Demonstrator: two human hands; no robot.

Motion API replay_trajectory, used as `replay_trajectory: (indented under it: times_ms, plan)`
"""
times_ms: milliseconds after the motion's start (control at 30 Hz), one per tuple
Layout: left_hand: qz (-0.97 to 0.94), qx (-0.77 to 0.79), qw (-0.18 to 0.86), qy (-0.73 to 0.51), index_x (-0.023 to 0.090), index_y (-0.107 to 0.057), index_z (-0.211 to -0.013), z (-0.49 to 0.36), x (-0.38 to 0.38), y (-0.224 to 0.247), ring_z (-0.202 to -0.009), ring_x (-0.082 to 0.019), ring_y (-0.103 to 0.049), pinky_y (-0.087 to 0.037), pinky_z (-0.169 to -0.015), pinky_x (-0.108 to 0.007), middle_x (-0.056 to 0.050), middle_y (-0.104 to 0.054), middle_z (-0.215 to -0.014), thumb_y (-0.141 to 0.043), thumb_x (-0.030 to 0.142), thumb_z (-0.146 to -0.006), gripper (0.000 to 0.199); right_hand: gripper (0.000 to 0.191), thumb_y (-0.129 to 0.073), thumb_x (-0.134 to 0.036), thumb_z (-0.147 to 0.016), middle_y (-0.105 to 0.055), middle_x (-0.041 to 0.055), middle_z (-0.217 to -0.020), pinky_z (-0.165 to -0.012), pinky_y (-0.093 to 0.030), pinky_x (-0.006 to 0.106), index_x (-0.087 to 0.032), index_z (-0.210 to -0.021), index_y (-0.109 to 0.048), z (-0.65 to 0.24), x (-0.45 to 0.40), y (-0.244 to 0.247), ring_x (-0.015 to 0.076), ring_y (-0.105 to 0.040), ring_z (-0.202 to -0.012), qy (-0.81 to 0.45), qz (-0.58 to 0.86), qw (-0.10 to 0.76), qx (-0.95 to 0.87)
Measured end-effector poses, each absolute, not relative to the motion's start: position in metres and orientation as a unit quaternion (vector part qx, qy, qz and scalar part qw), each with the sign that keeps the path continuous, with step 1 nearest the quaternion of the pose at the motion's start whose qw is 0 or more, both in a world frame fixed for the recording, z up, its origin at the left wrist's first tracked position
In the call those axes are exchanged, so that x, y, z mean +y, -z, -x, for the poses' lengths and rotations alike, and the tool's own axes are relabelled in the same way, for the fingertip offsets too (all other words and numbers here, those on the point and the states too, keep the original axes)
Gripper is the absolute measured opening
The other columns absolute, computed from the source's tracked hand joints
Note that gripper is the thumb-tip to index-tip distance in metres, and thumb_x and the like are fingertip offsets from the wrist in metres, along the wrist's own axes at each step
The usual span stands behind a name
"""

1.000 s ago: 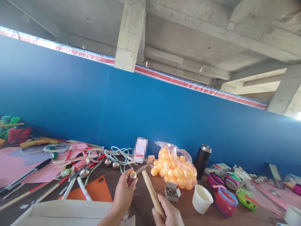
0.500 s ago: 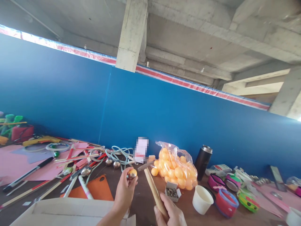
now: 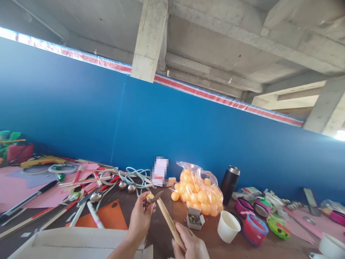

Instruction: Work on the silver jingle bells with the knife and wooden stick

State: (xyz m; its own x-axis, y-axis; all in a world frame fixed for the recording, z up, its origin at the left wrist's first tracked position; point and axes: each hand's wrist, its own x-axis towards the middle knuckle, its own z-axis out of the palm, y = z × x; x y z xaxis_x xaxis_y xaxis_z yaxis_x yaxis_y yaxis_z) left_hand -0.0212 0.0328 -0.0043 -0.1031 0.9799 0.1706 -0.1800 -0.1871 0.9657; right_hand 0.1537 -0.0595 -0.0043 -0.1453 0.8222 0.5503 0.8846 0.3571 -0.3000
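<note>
My left hand [image 3: 139,216] is closed around a small orange ball [image 3: 148,198], gripping it between thumb and fingers. Part of the ball looks shiny and metallic, though the fingers hide much of it. My right hand [image 3: 192,241] is wrapped round the wooden handle of a hammer [image 3: 169,220]. Its dark head points left and overlaps the ball in view; I cannot tell whether they touch. Just right of the hammer stands a small open box [image 3: 198,225] of little metal pieces. Behind it lies a clear bag of orange balls [image 3: 201,190], with one loose ball [image 3: 175,196] beside it.
At the right are a white paper cup [image 3: 228,227], a black flask [image 3: 230,181] and several colourful bands. On the left lie sticks, pens, pale-blue cord [image 3: 134,176], silver balls [image 3: 132,188] and an orange sheet [image 3: 113,217]. Cardboard [image 3: 78,242] lies in front; a blue wall [image 3: 161,118] stands behind.
The hammer head has moved left and now overlaps the ball in my left hand. The whole view has shifted slightly. Both hands keep their hold.
</note>
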Motion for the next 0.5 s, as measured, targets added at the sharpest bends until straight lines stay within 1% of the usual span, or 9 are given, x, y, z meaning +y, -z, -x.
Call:
replay_trajectory:
  times_ms: [167, 267, 333, 400, 500]
  plan:
    - [-0.461, 0.431, 0.479, -0.610, 0.018, -0.048, -0.108, 0.0206, 0.0316, 0.0038, -0.073, -0.018, -0.066, -0.054, -0.069, -0.031, -0.004, -0.065, -0.087, -0.061, 0.048, -0.064, 0.054, 0.041, -0.049, -0.019, -0.074, -0.070, 0.0059, -0.100, -0.072, -0.055, 0.019, -0.019, -0.114, -0.057, -0.1569, -0.0582, 0.0038, 0.0185, -0.070, -0.080, 0.088, 0.544, 0.327, -0.768]
    - [-0.457, 0.435, 0.478, -0.611, 0.018, -0.048, -0.107, 0.0206, 0.0318, 0.0043, -0.071, -0.018, -0.066, -0.054, -0.068, -0.031, -0.004, -0.065, -0.086, -0.061, 0.047, -0.063, 0.054, 0.041, -0.049, -0.017, -0.072, -0.071, 0.0058, -0.097, -0.072, -0.056, 0.022, -0.018, -0.112, -0.058, -0.1578, -0.0569, 0.0057, 0.0190, -0.070, -0.076, 0.091, 0.546, 0.310, -0.773]
    - [-0.460, 0.441, 0.472, -0.610, 0.018, -0.048, -0.108, 0.0205, 0.0321, 0.0049, -0.072, -0.018, -0.066, -0.054, -0.068, -0.031, -0.005, -0.065, -0.088, -0.060, 0.046, -0.065, 0.053, 0.040, -0.047, -0.018, -0.074, -0.070, 0.0070, -0.099, -0.073, -0.055, 0.023, -0.016, -0.113, -0.058, -0.1585, -0.0566, 0.0063, 0.0196, -0.070, -0.079, 0.092, 0.550, 0.315, -0.768]
    - [-0.468, 0.443, 0.464, -0.607, 0.018, -0.049, -0.109, 0.0203, 0.0323, 0.0058, -0.074, -0.017, -0.066, -0.054, -0.068, -0.030, -0.005, -0.064, -0.088, -0.059, 0.046, -0.066, 0.051, 0.040, -0.046, -0.019, -0.076, -0.069, 0.0074, -0.101, -0.074, -0.055, 0.022, -0.017, -0.115, -0.057, -0.1593, -0.0565, 0.0062, 0.0198, -0.069, -0.082, 0.092, 0.553, 0.321, -0.763]
    - [-0.475, 0.443, 0.463, -0.603, 0.018, -0.049, -0.108, 0.0201, 0.0329, 0.0073, -0.071, -0.017, -0.066, -0.054, -0.066, -0.030, -0.005, -0.064, -0.087, -0.059, 0.045, -0.066, 0.051, 0.042, -0.048, -0.018, -0.074, -0.070, 0.0062, -0.101, -0.073, -0.055, 0.022, -0.019, -0.115, -0.057, -0.1599, -0.0567, 0.0058, 0.0196, -0.070, -0.080, 0.077, 0.556, 0.295, -0.773]
